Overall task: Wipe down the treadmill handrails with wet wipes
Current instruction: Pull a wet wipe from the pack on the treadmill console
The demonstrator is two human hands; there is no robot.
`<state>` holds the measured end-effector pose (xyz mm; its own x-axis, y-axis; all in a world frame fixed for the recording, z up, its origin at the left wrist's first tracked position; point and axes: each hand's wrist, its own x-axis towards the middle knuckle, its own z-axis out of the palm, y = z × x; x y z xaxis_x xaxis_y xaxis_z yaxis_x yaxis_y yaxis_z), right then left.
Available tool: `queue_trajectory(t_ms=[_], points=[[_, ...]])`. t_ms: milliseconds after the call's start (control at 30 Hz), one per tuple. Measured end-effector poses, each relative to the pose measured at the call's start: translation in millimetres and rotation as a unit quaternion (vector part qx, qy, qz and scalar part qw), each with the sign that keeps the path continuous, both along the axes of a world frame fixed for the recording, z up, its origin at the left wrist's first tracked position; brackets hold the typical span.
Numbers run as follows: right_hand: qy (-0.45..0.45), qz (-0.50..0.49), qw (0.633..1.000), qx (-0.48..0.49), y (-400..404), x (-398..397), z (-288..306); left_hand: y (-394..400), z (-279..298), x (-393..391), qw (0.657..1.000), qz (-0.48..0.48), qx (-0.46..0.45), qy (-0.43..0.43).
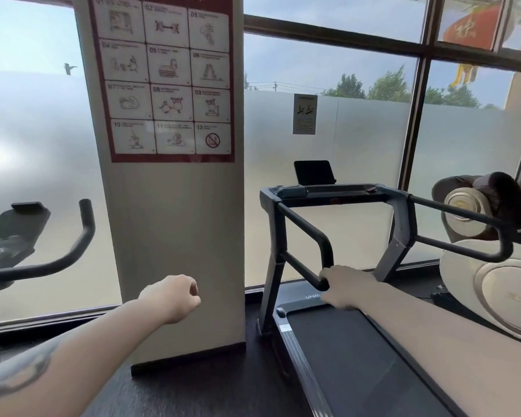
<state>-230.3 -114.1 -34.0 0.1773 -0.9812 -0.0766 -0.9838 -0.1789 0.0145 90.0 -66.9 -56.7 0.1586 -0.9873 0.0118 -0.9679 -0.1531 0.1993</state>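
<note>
Black left handrail (303, 233) of the treadmill (343, 350): right hand (348, 285) is on its lower near bend, fingers wrapped over the tube. No wipe (324, 275) shows clearly; only a small pale bit at the fingertips, could be a wipe edge or just knuckles, cannot tell. Right hand's grip: closed on the rail (wipe possibly under the palm).

Left hand (175, 296) hangs in the air in front of the pillar (181, 236), well apart from the treadmill, grip clenched into a loose fist, nothing seen in it.

Step, as I judge it: wiping the left rail, at its lower corner. Right handrail (460, 216) has no hand on it, so probably not done.

Next move calls for: slide the hand along the tube up the bend and the upper run toward the console (328, 191), keeping wrap-around contact, then cross to the right rail.

Writing:
- "UMAY" partly readable on the motor cover (301, 294), rest hidden by the hand.
- Red poster (163, 76) on the pillar: numbered panels 01–12 with cartoons; text too small to read.
- Small notice (305, 114) on the window: unreadable.
</note>
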Motion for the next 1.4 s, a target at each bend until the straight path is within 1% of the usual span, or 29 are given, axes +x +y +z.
queue_trajectory(t_ms=[133, 267, 400, 467, 567, 633, 733, 833, 1000, 1167, 1300, 1400], points=[[-0.010, 0.016, 1.000, 0.004, -57, 24, -6, -53, -8, 4, 1.000, -0.011, 0.018, -0.006], [-0.012, 0.011, 1.000, 0.012, -117, 39, 8, -112, 4, 11, 0.999, -0.012, 0.036, -0.009], [-0.029, -0.003, 0.999, -0.032, -181, 50, 28, -174, 27, 21, 0.999, -0.003, -0.030, 0.012], [-0.043, -0.009, 0.999, -0.028, -206, 59, 28, -205, 31, 26, 0.999, -0.009, -0.044, 0.027], [-0.028, -0.003, 1.000, 0.007, -245, 77, 19, -254, 27, 34, 0.999, -0.029, -0.015, 0.017], [-0.027, -0.002, 1.000, 0.008, -275, 88, 16, -292, 25, 43, 0.999, -0.042, 0.003, 0.009], [-0.031, -0.011, 0.999, -0.006, -322, 106, 14, -353, 23, 58, 0.998, -0.061, 0.004, 0.009], [-0.037, -0.040, 0.998, -0.013, -371, 123, 10, -416, 23, 69, 0.995, -0.098, 0.012, -0.003], [-0.065, -0.093, 0.991, -0.065, -447, 142, 15, -519, 29, 88, 0.989, -0.145, -0.010, -0.008], [-0.058, -0.130, 0.987, -0.075, -498, 140, 15, -597, 24, 69, 0.978, -0.207, 0.020, -0.013], [-0.051, -0.163, 0.980, -0.099, -554, 120, 26, -655, 25, 42, 0.967, -0.255, -0.001, 0.011], [-0.053, -0.174, 0.978, -0.104, -608, 107, 31, -703, 30, 22, 0.962, -0.273, -0.024, 0.002]])
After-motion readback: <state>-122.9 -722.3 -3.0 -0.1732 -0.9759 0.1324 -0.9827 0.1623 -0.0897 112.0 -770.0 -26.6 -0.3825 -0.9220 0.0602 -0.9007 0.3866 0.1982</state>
